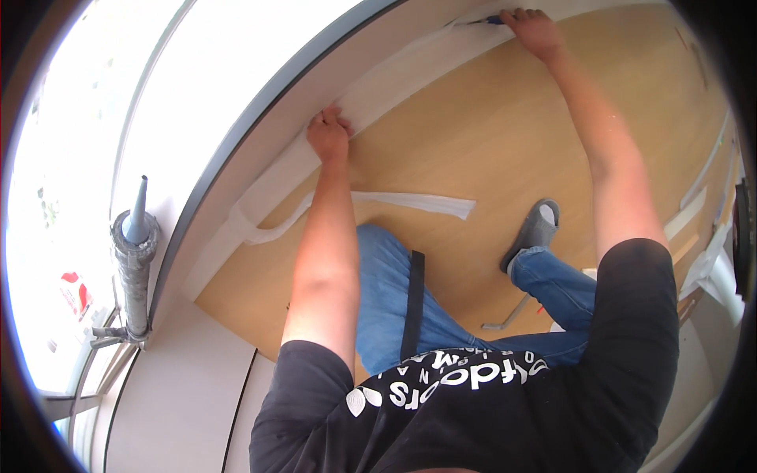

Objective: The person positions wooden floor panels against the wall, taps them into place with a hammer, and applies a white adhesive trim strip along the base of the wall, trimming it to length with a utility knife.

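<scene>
My left hand rests at the wall's foot, its fingers bent and closed at the edge of a wide white strip. That strip runs along the line between floor and wall; the fingertips are partly hidden. Far to the upper right, my right hand is closed around a slim tool with a dark blue handle. Its thin tip points left onto the strip, too small to name the kind. A loose, narrow white strip curls across the floor beside my left forearm.
A caulking gun with a grey nozzle stands on the bright window sill at left, near a red and white package. The tan floor stretches under my bent legs. A bent grey rod lies by my knee.
</scene>
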A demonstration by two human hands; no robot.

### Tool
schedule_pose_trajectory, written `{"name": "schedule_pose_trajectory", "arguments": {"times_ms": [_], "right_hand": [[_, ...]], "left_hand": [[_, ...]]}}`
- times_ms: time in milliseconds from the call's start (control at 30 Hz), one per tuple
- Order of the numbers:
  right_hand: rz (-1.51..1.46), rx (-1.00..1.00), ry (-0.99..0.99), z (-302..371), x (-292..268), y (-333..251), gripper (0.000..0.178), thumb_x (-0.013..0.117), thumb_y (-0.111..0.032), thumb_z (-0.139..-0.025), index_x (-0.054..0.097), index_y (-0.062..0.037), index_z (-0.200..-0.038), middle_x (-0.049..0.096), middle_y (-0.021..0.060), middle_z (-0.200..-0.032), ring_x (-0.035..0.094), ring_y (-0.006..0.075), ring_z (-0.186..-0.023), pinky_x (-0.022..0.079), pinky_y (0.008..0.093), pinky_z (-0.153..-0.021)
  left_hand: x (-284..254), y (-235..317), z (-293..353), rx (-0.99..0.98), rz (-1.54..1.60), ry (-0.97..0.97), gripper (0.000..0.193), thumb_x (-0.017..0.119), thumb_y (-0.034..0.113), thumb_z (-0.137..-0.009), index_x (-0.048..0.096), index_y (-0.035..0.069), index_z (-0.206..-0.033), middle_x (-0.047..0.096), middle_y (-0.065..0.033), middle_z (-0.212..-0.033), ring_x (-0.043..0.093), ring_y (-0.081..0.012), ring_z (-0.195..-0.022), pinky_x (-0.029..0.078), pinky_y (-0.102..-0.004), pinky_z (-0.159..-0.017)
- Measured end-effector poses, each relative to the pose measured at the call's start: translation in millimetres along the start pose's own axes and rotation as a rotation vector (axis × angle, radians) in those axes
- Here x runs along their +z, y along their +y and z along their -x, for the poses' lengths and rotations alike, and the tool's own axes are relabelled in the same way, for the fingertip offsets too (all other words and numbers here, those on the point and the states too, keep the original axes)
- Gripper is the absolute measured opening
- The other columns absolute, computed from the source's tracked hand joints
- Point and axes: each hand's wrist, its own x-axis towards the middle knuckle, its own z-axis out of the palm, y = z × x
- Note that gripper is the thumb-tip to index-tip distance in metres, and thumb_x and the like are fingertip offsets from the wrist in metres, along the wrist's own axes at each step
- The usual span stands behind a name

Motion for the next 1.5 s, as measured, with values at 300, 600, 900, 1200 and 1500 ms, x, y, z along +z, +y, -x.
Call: {"name": "schedule_pose_trajectory", "arguments": {"times_ms": [300, 600, 900, 1200, 1500], "right_hand": [[-0.376, -0.070, -0.273, 126.2, -49.8, -46.8, 0.032, 0.059, -0.017, -0.097, 0.062, -0.0111, -0.128, 0.063, 0.0169, -0.134, 0.062, 0.0385, -0.119, 0.054, 0.0486, -0.097], [-0.710, -0.242, 0.100, 19.9, -152.0, -255.8, 0.049, 0.060, -0.007, -0.087, 0.061, -0.0080, -0.137, 0.058, 0.0150, -0.143, 0.055, 0.0345, -0.132, 0.044, 0.0461, -0.114], [-0.467, -0.274, 0.008, -100.3, -186.0, -410.5, 0.030, 0.060, -0.016, -0.090, 0.065, -0.0101, -0.118, 0.068, 0.0088, -0.113, 0.065, 0.0264, -0.110, 0.055, 0.0427, -0.091], [-0.875, -0.076, 0.139, -39.2, -190.4, -343.4, 0.021, 0.061, -0.017, -0.094, 0.063, -0.0115, -0.114, 0.069, 0.0146, -0.116, 0.069, 0.0411, -0.093, 0.058, 0.0509, -0.079], [-1.145, 0.412, 0.221, 85.4, -185.7, -206.2, 0.022, 0.057, -0.015, -0.103, 0.061, -0.0033, -0.121, 0.071, 0.0122, -0.103, 0.069, 0.0285, -0.096, 0.055, 0.0387, -0.085]], "left_hand": [[-28.5, -6.5, -6.0, 0.081, -0.060, -0.062, 0.031, 0.057, 0.030, -0.105, 0.070, 0.004, -0.098, 0.069, -0.0096, -0.076, 0.067, -0.0191, -0.062, 0.055, -0.0352, -0.059], [-84.6, -42.9, 58.4, 0.621, -0.814, -0.021, 0.045, 0.066, 0.030, -0.096, 0.060, 0.012, -0.136, 0.052, -0.0118, -0.149, 0.043, -0.0311, -0.142, 0.035, -0.0536, -0.116], [-98.8, -43.8, 52.7, 0.581, -0.870, -0.138, 0.059, 0.061, 0.040, -0.097, 0.051, 0.010, -0.147, 0.043, -0.0117, -0.158, 0.034, -0.0318, -0.149, 0.026, -0.0546, -0.123], [-98.9, -41.8, 50.7, 0.519, -0.790, -0.152, 0.059, 0.062, 0.038, -0.096, 0.051, 0.015, -0.149, 0.039, -0.0110, -0.161, 0.031, -0.0340, -0.150, 0.023, -0.0616, -0.121], [-107.8, -38.0, 94.5, 0.793, -0.851, -0.042, 0.048, 0.056, 0.030, -0.099, 0.055, 0.010, -0.143, 0.049, -0.0195, -0.153, 0.047, -0.0435, -0.140, 0.036, -0.0599, -0.115]]}}
